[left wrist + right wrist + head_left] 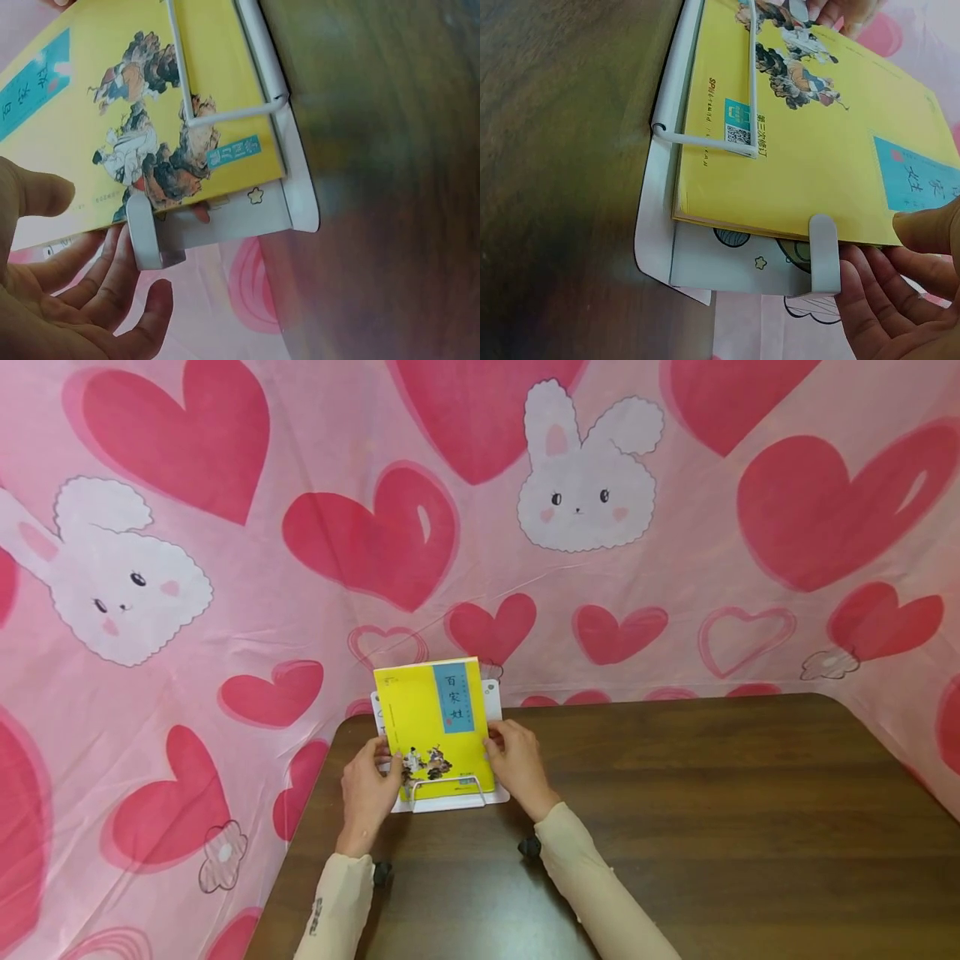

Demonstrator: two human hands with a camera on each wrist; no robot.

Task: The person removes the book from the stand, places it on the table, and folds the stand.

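A yellow book [416,702] with a blue title panel leans upright on a white book stand [491,693]. A white wire holder [448,808] crosses the lower front of its cover. My left hand [370,781] is at the book's left edge, thumb over the cover and fingers reaching behind it. At the right edge my right hand [517,760] grips the book, its thumb [930,229] on the cover's edge and its fingers behind. White side clips [142,232] [824,251] of the stand lie close to the fingers. The fingertips behind the book are hidden.
The stand rests on a dark brown wooden table [675,810], near its back left part. A pink cloth [480,568] with hearts and rabbit faces hangs behind and beside the table. A dark wrist piece [529,847] shows by the right sleeve [592,877].
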